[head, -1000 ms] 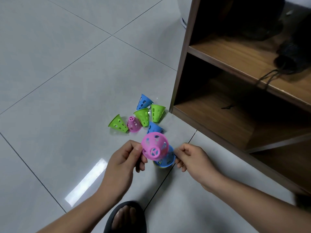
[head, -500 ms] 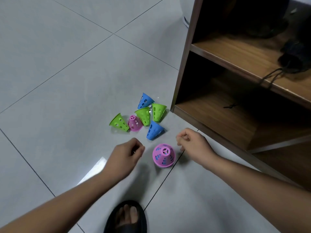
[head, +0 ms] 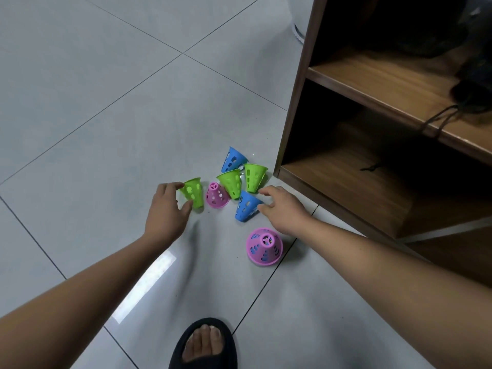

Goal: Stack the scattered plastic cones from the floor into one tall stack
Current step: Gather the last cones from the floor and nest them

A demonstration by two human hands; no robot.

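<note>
A pink cone (head: 264, 246) stands upright on the tiled floor with a blue cone showing through its holes. Beyond it lie several loose cones: a green cone (head: 193, 192), a small pink cone (head: 217, 195), a second green cone (head: 231, 183), a third green cone (head: 254, 177), a far blue cone (head: 234, 158) and a near blue cone (head: 246, 206). My left hand (head: 166, 210) pinches the leftmost green cone between fingers and thumb. My right hand (head: 286, 209) reaches in from the right, thumb and fingertips touching the near blue cone's side.
A wooden shelf unit (head: 295, 107) stands on the right, close to the cones, with dark laced shoes (head: 471, 97) on its upper shelf. My foot in a black slipper (head: 203, 344) is at the bottom edge. A white object's base (head: 298, 30) sits behind the shelf.
The pink cone was set down over the blue one and released. Both hands then moved forward: the left took hold of the green cone, the right reached the near blue cone.
</note>
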